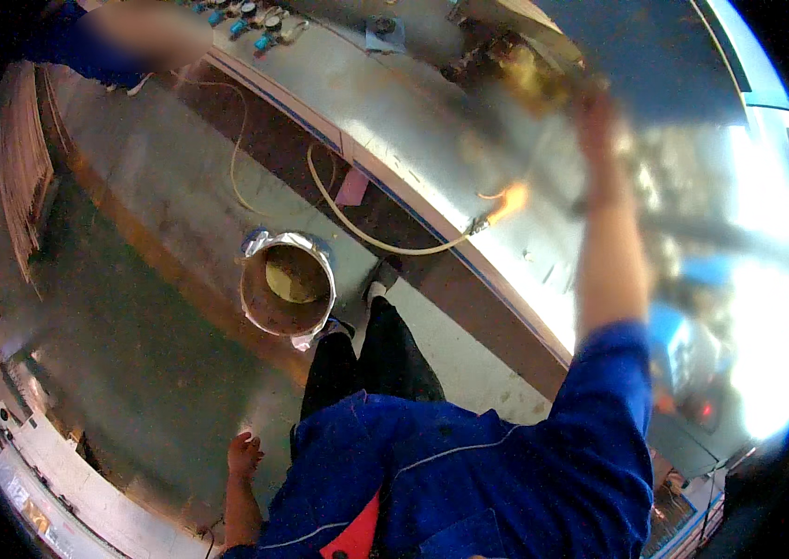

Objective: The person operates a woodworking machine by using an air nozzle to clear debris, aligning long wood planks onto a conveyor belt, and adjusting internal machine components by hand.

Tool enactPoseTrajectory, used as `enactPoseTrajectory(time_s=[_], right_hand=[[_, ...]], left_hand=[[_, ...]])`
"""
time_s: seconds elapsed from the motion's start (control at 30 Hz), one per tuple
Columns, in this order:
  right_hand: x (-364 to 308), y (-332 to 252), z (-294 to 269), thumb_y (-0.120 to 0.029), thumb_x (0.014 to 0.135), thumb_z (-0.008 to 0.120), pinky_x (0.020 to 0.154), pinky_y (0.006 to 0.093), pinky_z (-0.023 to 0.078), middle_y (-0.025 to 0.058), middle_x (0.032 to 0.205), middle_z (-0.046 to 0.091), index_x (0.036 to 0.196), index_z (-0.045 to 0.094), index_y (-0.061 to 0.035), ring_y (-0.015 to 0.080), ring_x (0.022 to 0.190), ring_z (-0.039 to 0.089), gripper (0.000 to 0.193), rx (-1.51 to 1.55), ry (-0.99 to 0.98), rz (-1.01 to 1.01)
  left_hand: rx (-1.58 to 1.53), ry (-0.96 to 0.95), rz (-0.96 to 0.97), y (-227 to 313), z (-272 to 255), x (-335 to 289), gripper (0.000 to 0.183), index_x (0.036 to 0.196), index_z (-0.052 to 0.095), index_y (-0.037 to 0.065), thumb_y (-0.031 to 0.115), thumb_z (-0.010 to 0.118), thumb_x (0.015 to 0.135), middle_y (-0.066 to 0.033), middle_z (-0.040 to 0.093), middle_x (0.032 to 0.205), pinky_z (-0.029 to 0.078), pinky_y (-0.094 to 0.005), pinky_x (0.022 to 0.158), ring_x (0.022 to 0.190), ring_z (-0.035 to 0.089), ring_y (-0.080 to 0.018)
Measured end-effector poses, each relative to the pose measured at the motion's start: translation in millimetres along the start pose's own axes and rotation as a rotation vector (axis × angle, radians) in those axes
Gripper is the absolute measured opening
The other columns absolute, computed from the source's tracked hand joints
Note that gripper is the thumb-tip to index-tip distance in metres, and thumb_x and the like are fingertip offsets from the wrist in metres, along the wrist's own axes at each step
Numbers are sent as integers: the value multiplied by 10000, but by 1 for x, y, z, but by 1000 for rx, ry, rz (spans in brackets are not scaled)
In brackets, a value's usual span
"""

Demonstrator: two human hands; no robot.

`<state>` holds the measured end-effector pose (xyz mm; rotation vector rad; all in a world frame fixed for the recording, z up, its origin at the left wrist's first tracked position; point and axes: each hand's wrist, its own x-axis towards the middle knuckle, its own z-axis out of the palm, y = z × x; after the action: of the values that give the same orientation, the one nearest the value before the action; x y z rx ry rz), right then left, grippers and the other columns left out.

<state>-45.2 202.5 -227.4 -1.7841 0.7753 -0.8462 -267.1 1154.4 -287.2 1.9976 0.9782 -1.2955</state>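
Observation:
My right arm stretches out over the metal-topped bench (392,140). At its end my right hand (599,121) is smeared by motion, beside a yellowish heap (529,79); whether it holds anything cannot be made out. My left hand (245,455) hangs low at my left side, away from the bench, its fingers loosely bent and apart with nothing in them. Between the arms, a small gas torch (479,224) lies at the bench's near edge. An orange flame (512,197) burns from its tip, and a pale hose (394,248) runs down from it.
A round bucket (287,324) with something yellowish inside stands on the floor by my feet. Several blue-ended fittings (264,43) line the bench's far left, near another person (147,37). Stacked thin sheets (23,163) lean at the left. Bright glare covers the right side.

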Motion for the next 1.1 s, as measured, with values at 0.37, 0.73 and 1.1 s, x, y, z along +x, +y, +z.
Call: enactPoseTrajectory(time_s=[0.37, 0.73, 1.1], right_hand=[[-18, 3, 14, -225, 909, 625, 887, 388, 478, 149, 1061, 641, 1118, 462, -19, 314, 985, 619, 335, -575, 71, -139], [-6, 33, 7, -394, 892, 609, 787, 544, 497, 250, 962, 658, 1178, 369, -40, 496, 884, 633, 514, -935, 200, -226], [8, 27, -32, -338, 878, 705, 870, 393, 493, 184, 1052, 689, 1134, 628, 1, 304, 985, 663, 432, -666, -192, -117]], left_hand=[[-109, 122, 233, 21, 13, 13, 413, 1255, 574, 25, 230, 680, 912, -77, 664, 959, 535, -322, 615, 729, 651, -171], [34, -23, 185, 2, -4, 13, 445, 1259, 551, -33, 159, 709, 890, -126, 670, 960, 532, -314, 573, 695, 650, -183], [-256, 12, 94, 25, 18, -5, 388, 1240, 556, 24, 155, 691, 902, -112, 663, 952, 519, -326, 562, 652, 635, -173]])
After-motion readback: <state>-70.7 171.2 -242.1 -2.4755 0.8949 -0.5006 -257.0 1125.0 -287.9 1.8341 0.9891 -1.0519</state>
